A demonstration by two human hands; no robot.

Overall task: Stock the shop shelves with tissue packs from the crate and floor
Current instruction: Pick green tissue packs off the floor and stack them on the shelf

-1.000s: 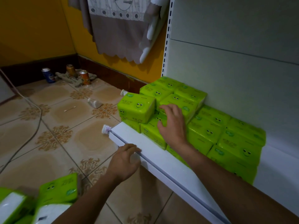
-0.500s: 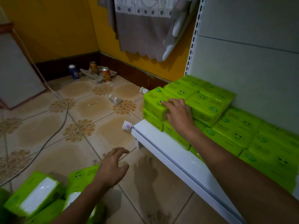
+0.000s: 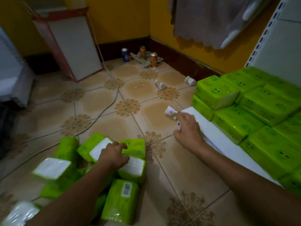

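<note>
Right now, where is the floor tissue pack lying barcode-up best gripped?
I would grip the barcode-up pack across its width, on the two long sides, coming down from above with the left hand. It lies flat, bare floor borders its right side, and another pack seems to butt its far end.

Corner of a small shop: identical bright green plastic-wrapped tissue packs [image 3: 254,101] stand stacked in rows on a white metal display shelf [image 3: 216,136], backed by a white panel with a slotted upright [image 3: 267,30] of the kind used in retail racking. More of the same green packs [image 3: 120,203] lie heaped on the patterned beige floor tiles [image 3: 101,101] below yellow-painted walls [image 3: 118,18].
</note>
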